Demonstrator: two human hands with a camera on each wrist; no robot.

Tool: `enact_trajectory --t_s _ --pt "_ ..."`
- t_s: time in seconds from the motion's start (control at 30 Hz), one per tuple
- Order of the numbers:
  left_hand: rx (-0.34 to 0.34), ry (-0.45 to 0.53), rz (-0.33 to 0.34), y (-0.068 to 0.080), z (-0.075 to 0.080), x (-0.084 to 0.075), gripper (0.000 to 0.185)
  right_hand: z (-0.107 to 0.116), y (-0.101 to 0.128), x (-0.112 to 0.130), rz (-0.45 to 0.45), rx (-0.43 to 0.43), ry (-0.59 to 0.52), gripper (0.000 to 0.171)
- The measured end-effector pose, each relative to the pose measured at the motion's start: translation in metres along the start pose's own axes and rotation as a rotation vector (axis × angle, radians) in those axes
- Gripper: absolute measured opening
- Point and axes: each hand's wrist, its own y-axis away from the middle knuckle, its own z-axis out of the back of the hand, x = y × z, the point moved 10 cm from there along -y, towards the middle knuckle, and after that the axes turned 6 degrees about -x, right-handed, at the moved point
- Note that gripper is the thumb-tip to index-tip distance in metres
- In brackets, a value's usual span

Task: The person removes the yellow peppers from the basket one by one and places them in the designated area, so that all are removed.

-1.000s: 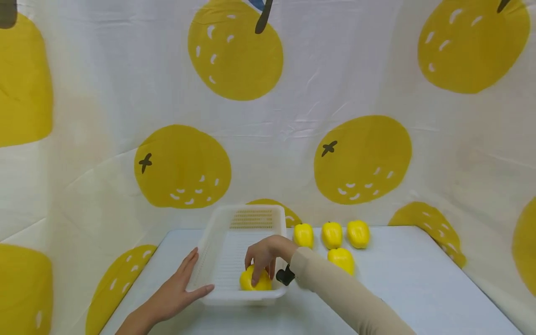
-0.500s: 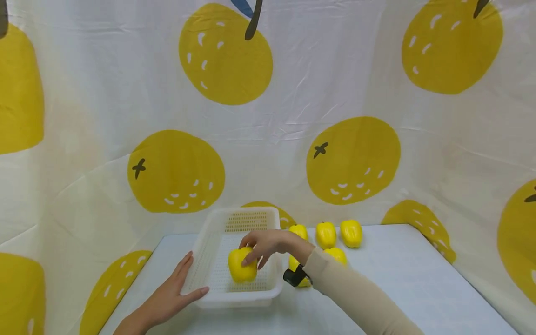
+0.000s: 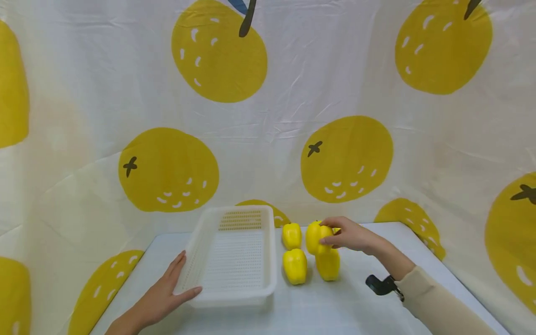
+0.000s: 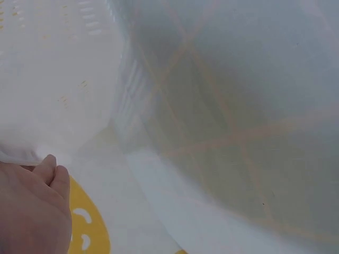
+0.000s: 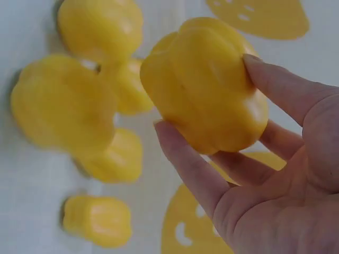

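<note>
My right hand [image 3: 349,236] holds a yellow bell pepper [image 3: 315,239] in the air above the other peppers. In the right wrist view the thumb and fingers grip this held bell pepper [image 5: 204,87] by its sides. Below it stand more yellow bell peppers, among them one at the front right [image 3: 328,266], one at the front left [image 3: 295,266] and one at the back left [image 3: 291,236]. Others behind are partly hidden. My left hand [image 3: 157,295] rests with extended fingers against the left side of a white plastic basket [image 3: 272,260], thumb at its front rim.
The basket has slotted walls and nothing lies in it. A pale table [image 3: 360,298] bears everything. Behind it hangs a white curtain [image 3: 268,116] printed with yellow fruit.
The right hand has lifted a bell pepper out of the basket and carried it right, over the group of peppers. The left hand has stayed at the basket.
</note>
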Motion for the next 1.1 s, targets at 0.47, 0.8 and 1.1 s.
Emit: enact_trajectory --t_s 0.47,0.8,1.1 --pt "0.032 0.014 0.023 0.006 -0.003 0.000 0.112 0.046 0.032 -0.125 -0.152 0.006 0.087 0.057" --pt "0.018 0.028 0.017 0.004 -0.004 -0.006 0.112 0.041 0.037 -0.169 -0.326 0.064 -0.002 0.072" --pt "-0.183 0.003 -0.130 -0.003 0.034 -0.008 0.084 0.071 0.041 -0.148 -0.195 -0.062 0.203 0.079"
